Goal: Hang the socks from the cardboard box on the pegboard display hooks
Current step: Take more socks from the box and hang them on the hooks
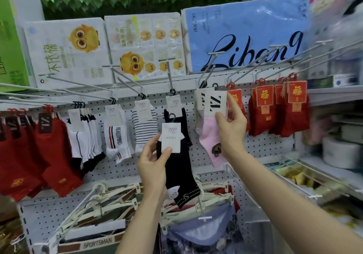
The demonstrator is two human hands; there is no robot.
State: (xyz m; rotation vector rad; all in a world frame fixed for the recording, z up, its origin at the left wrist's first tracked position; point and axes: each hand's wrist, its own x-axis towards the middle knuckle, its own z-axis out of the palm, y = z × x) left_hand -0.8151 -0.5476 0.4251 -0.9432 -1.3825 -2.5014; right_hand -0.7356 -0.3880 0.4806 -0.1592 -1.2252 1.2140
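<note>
Head view shows both hands raised in front of the pegboard (261, 147). Her or his left hand (155, 165) grips a black sock pair (176, 173) by its white card label, thumb pressed on the card's lower edge, fingers curled behind; the pair hangs free of any hook, its small black hanger sticking up just below another black sock pair on the board. Right hand (231, 132) pinches the card of a pink sock pair (211, 137), thumb on the front, fingers wrapped round the card's right edge. That pink pair hangs from a display hook (208, 77), with a second carded pair just behind it to the left.

Left of the hands, striped socks (144, 128), white socks with a stripe band (116, 135) and a bunch of white-and-black pairs hang in a row, then red socks (29, 151) at the far left. More red socks with gold-printed cards (279, 112) hang just right of the right hand. Tissue packs (66, 51) stand on the shelf above.
</note>
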